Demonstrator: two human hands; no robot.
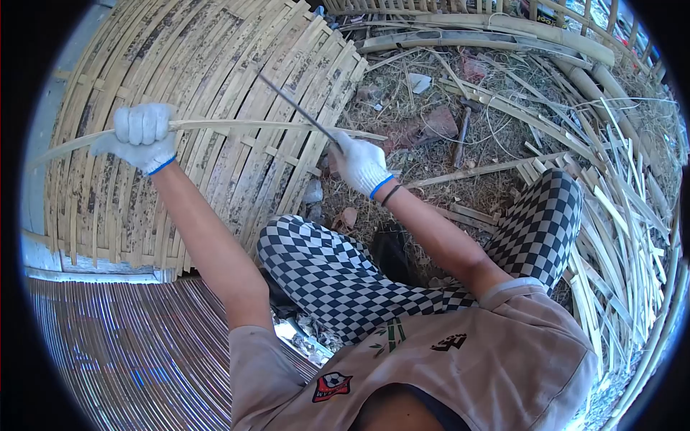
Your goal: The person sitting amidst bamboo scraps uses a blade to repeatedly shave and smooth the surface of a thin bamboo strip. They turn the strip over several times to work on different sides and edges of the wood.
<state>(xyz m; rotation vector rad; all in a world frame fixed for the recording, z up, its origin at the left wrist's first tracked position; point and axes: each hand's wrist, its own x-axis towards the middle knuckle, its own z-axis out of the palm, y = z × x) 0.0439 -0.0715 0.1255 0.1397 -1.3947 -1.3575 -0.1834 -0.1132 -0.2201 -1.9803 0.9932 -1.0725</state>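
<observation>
My left hand (144,136), in a white knit glove with a blue cuff edge, is closed in a fist around a long pale bamboo strip (223,125). The strip sticks out on both sides of the fist, one end reaching toward my right hand. My right hand (358,165), gloved alike, grips a knife; its handle is hidden in the fingers. The narrow dark knife blade (295,105) points up and left, crossing over the strip in this view. Behind both lies a woven bamboo panel (208,72) of flat slats with dark blotches.
Split bamboo strips (611,237) lie heaped on the right. Bamboo poles (489,41) cross the far ground, near a broken brick (438,123) and scattered shavings. A ribbed, shiny sheet (129,345) spreads at lower left. My crossed legs in checkered trousers (323,266) are close below the hands.
</observation>
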